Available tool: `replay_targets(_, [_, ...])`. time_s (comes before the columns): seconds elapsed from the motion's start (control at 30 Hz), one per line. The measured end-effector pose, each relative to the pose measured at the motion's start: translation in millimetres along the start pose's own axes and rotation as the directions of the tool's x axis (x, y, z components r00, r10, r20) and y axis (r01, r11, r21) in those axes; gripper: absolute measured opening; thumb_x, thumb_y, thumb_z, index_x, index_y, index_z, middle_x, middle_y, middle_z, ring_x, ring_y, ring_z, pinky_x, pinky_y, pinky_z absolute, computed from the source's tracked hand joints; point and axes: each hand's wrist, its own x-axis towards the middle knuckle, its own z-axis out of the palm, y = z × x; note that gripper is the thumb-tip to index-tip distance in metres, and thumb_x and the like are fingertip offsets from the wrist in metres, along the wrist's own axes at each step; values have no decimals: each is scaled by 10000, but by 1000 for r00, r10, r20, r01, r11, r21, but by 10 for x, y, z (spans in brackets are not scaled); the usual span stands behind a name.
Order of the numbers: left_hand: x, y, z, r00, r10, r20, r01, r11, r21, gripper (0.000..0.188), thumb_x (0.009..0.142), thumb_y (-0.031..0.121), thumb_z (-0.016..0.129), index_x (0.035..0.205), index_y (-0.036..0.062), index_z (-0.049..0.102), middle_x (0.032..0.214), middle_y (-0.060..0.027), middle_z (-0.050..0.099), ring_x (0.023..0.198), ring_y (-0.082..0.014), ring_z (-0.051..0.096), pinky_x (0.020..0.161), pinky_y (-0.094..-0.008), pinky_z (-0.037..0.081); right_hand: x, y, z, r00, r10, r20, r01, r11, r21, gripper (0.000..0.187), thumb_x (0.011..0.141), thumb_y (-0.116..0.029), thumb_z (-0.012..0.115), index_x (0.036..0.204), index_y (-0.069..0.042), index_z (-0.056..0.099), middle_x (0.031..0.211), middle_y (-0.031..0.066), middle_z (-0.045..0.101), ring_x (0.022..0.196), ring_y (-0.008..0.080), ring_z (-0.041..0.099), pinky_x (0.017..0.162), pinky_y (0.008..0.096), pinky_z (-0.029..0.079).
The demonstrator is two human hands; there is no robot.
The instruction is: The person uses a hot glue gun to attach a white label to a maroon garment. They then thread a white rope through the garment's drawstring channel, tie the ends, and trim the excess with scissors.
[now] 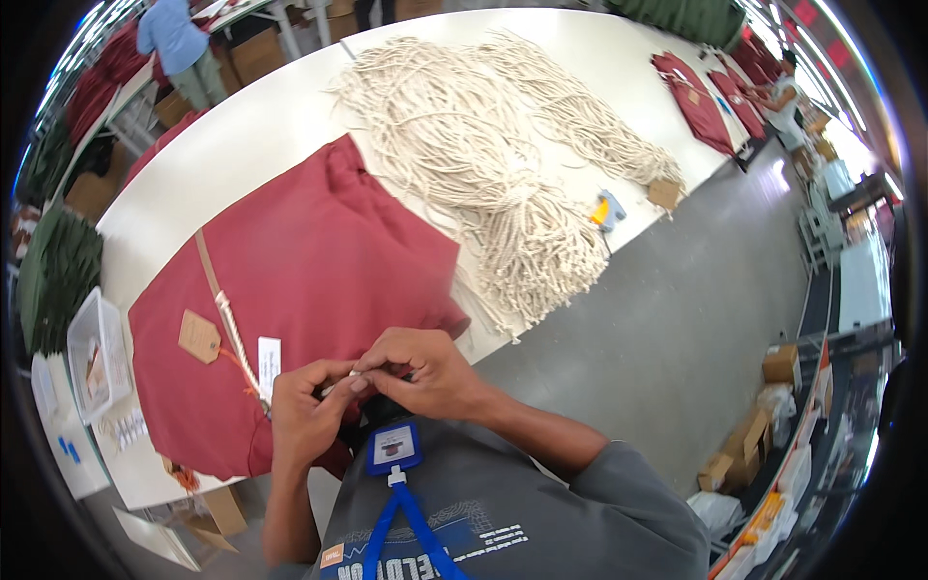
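Note:
My left hand (pixel 311 406) and my right hand (pixel 421 372) meet close to my body, at the near edge of a large dark red fabric piece (pixel 319 251). Both are closed in a pinch, fingertips together. A small pale bit shows between them, too covered to name. The fabric lies spread on the white table (pixel 280 126). On it are a brown strap (pixel 207 261) joined to a white cord (pixel 232 324), a brown card tag (pixel 199 336) on an orange string, and a white label (pixel 270 362).
Piles of cream cotton cords (pixel 445 135) lie beyond the fabric. An orange and grey tool (pixel 607 210) rests by the table's right edge. A white plastic basket (pixel 100 358) stands at left. Folded red pieces (pixel 694 101) lie far right, near another person (pixel 783 97); someone in blue (pixel 174 39) stands far left.

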Motion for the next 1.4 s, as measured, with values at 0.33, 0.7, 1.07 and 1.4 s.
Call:
replay_targets(0.33, [231,81,-5,977,-197,78,200,979,-33,180,945,61,672,1094,-35,704,823,-92,752,588,-46,563,521,-190,447,-378,655,-1122,682,435,-588,-497,865,64,78,907,-56,688,960,-8,719,792,31,706,685,89,633,639,250,505])
replay_targets(0.7, [344,-100,-221,973,-84,-213,60,991,-119,141,911,75,717,1038,15,719,885,-74,758,697,-118,653,594,-270,505,-295,703,-298,858,298,-418,-313,949,33,63,915,-4,673,975,15,681,803,45,676,707,85,634,646,237,505])
replay_targets(1.07, [306,-347,-530,740,529,-414,-81,682,727,291,796,243,807,1054,132,731,1009,-31,649,971,-246,591,891,-416,424,-252,680,-401,882,235,-408,-360,895,-262,88,910,0,636,862,-18,564,673,21,573,546,79,538,505,232,418])
replay_targets(1.4, [-1366,-1523,-2281,82,169,-982,202,962,182,165,1002,45,538,1051,-2,688,903,-99,687,778,-204,658,745,-318,517,-373,658,215,792,143,-594,-324,923,-209,80,943,-41,621,893,-34,559,677,2,527,522,63,451,474,220,357])
